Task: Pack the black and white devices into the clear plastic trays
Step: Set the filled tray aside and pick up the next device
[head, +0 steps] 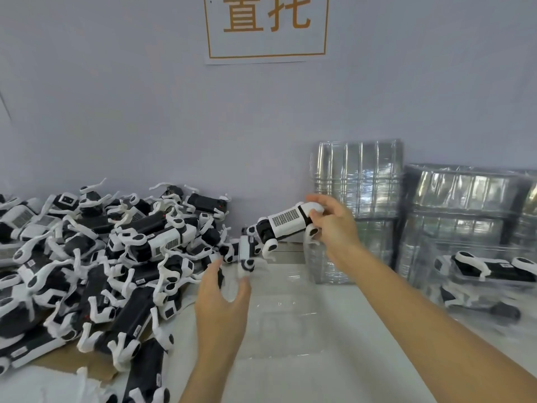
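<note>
A big heap of black and white devices (pixel 96 257), shaped like small robot dogs, covers the left of the table. My right hand (pixel 331 225) grips one device (pixel 286 223) by its end and holds it in the air near the wall. My left hand (pixel 223 292) hovers with loosely spread fingers just below another device (pixel 245 251) at the edge of the heap; I cannot tell whether it touches it. A clear plastic tray (pixel 284 315) lies on the white table in front of me, between my forearms.
Stacks of clear trays (pixel 357 181) lean against the wall at the back right. Further right, a second stack (pixel 465 205) stands behind filled trays holding devices (pixel 488 266). A paper sign (pixel 266 27) hangs on the wall. Brown cardboard (pixel 58 362) lies under the heap.
</note>
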`<move>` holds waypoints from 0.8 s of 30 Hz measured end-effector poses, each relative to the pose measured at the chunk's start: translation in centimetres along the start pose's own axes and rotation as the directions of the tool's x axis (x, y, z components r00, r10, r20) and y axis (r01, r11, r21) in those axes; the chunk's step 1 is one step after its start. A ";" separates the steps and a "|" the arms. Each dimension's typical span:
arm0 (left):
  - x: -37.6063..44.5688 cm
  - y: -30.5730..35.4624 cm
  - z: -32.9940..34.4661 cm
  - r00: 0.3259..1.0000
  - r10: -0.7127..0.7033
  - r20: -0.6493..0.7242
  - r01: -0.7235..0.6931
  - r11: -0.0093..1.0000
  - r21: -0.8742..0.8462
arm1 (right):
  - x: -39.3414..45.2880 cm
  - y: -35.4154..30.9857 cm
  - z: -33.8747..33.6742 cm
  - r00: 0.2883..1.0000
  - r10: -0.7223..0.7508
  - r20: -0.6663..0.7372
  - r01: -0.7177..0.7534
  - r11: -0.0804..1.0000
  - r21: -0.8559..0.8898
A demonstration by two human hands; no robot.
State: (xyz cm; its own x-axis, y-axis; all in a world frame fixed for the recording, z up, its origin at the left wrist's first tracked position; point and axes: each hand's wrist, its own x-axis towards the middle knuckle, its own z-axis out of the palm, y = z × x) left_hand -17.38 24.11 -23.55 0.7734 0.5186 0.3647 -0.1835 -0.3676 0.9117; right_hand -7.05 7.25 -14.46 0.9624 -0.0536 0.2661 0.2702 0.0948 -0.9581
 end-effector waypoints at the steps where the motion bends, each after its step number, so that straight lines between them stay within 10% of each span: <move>1: 0.0 0.8 0.3 0.997 0.071 0.015 -0.071 0.997 -0.004 | -0.2 -0.2 -0.3 1.000 -0.005 0.021 0.005 1.000 -0.001; 7: 2.0 4.1 3.0 0.913 0.385 0.133 -0.405 0.895 0.189 | -1.0 -1.7 -0.7 0.979 -0.081 0.185 0.095 0.993 -0.070; 12: 1.6 3.4 4.2 0.927 0.370 0.061 -0.372 0.891 0.260 | -2.8 -1.1 -0.8 0.955 -0.157 0.251 0.171 0.985 -0.034; 19: 1.6 3.2 3.3 0.985 0.132 -0.109 -0.129 0.991 0.034 | -4.2 1.3 1.0 0.976 -0.214 -0.033 0.202 0.956 -0.215; 24: 0.9 3.6 3.5 0.980 0.143 -0.139 -0.140 0.990 0.031 | -5.0 1.0 2.0 0.951 -0.088 0.296 0.182 0.933 -0.309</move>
State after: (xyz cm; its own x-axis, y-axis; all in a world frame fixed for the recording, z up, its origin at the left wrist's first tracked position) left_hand -15.23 20.57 -20.55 0.6475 0.5630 0.5136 -0.2706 -0.4603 0.8455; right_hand -11.58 9.66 -16.58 0.8994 0.2354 0.3684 0.4197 -0.2285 -0.8785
